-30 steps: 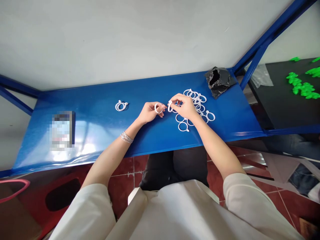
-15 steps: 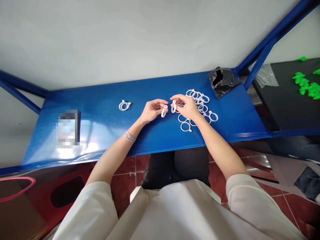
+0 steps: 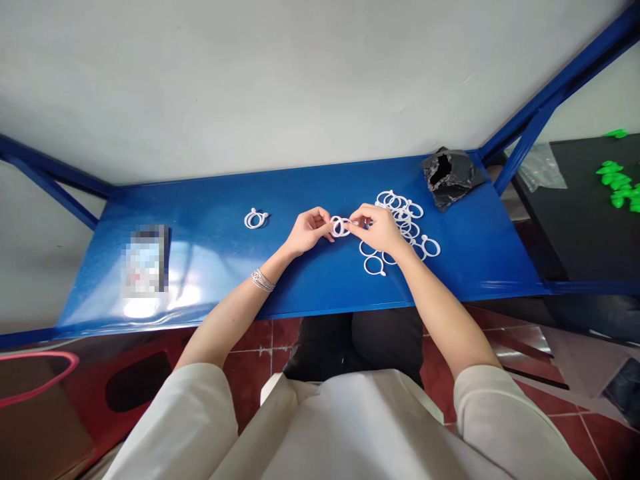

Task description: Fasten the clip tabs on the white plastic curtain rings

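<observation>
Now | left hand [image 3: 310, 231] grip pinches plastic ring [image 3: 336, 227] | right hand [image 3: 379, 229] grip pinches another ring [image 3: 345, 227] | arms [image 3: 235, 315] forward over blue shelf [image 3: 210, 267]

nothing readable; print on pixelated packet [image 3: 145, 261] blurred out

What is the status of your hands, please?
Left hand, right hand pinching white plastic rings at fingertips. Loose ring pile beside right hand. Black plastic bag beyond pile.

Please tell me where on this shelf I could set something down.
Bare blue shelf lies between the blurred item and the small white rings, and right of the ring pile, below the black bag. Crowded at the pile, around your left hand and right hand.
</observation>
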Action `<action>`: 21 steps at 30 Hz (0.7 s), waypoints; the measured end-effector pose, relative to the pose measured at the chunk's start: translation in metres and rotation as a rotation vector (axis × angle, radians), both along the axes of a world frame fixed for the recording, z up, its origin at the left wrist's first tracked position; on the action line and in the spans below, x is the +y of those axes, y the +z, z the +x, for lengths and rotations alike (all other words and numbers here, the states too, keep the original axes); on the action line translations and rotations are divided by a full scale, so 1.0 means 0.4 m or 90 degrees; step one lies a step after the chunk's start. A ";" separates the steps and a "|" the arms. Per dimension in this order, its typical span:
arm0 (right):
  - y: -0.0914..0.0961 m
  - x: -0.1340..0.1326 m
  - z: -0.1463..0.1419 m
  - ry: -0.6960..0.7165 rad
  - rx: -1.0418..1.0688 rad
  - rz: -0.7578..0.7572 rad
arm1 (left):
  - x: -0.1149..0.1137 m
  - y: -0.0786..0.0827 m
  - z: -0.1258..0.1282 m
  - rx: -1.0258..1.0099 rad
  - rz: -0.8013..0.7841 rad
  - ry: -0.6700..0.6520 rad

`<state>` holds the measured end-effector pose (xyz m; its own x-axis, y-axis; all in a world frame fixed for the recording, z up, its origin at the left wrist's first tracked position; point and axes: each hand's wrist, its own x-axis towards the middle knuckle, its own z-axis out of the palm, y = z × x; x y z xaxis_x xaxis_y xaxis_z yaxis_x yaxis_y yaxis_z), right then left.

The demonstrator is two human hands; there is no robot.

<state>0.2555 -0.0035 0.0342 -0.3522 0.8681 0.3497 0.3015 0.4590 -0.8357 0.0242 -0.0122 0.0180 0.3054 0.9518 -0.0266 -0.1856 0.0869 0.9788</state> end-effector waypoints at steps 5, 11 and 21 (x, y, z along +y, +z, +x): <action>0.021 -0.008 0.003 -0.026 0.039 -0.015 | 0.003 -0.010 -0.004 0.003 0.005 0.031; 0.011 0.001 0.000 -0.033 0.108 -0.089 | 0.005 -0.016 -0.006 0.035 0.066 0.123; -0.005 -0.010 -0.020 0.040 0.108 -0.224 | 0.013 -0.033 -0.009 0.025 0.092 0.090</action>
